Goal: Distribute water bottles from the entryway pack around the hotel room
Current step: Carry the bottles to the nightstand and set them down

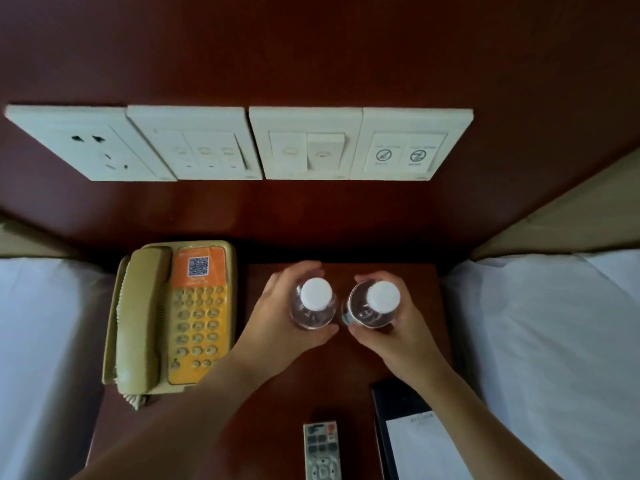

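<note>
Two bottles: both standing upright on the worktop (301, 372), seen from above, white caps up, one in each grip.
Left grip: left hand (277, 317) is wrapping around the left bottle (313, 304), fingers curling round the far side, thumb on the near side; clenched on the clear body below the cap.
Right grip: right hand (391, 332) is wrapping the right bottle (375, 304) the same way, fingers at the far side, thumb on the near side; grasping the body.
Between grips: the bottles are sitting just beside each other; cannot tell whether they are touching.
Bottle bases: hidden under caps and hands, so contact with the worktop cannot be confirmed.
Outboard of left grip: phone (173, 317), beige with an orange keypad panel, handset resting on the cradle, near the left wrist.
Nearer than both grips: remote control (322, 452) lying flat between the two forearms.
Nearer than right grip: black folder with a white notepad (412, 441), lying under the right forearm.
Beyond both grips: switch panel (242, 143), four white plates in a row on the dark wood wall.
Flanks: white bed linen is showing outboard of each grip, left bed (45, 341) and right bed (547, 341).
</note>
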Available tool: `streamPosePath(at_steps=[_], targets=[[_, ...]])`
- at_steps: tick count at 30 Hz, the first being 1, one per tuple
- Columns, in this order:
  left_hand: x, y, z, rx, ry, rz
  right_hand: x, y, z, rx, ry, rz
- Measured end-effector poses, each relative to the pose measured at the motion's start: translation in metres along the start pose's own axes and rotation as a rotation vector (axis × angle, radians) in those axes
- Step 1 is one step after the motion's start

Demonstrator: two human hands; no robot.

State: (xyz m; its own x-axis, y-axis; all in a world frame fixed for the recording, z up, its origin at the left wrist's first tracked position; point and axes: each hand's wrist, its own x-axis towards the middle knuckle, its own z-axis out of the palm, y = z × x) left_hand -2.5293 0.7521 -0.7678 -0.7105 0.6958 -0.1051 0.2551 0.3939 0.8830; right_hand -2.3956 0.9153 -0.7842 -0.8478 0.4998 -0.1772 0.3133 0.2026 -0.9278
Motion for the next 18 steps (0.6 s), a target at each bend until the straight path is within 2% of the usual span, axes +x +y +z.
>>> streamPosePath(at_steps=[4,8,15,18], targets=[[-0.011,-0.017,0.02,0.025,0.099,-0.158,0.002,0.009,0.004,-0.05,-0.018,0.094],[-0.012,-0.03,0.018,0.024,0.105,-0.206,0.003,0.024,0.003,-0.128,-0.039,0.161],[0.027,-0.037,-0.022,0.085,-0.245,-0.154,0.031,0.023,-0.001,-0.175,-0.13,0.125],[0.044,-0.033,-0.024,0.098,-0.297,-0.153,0.047,0.014,0.001,-0.215,-0.152,0.081]])
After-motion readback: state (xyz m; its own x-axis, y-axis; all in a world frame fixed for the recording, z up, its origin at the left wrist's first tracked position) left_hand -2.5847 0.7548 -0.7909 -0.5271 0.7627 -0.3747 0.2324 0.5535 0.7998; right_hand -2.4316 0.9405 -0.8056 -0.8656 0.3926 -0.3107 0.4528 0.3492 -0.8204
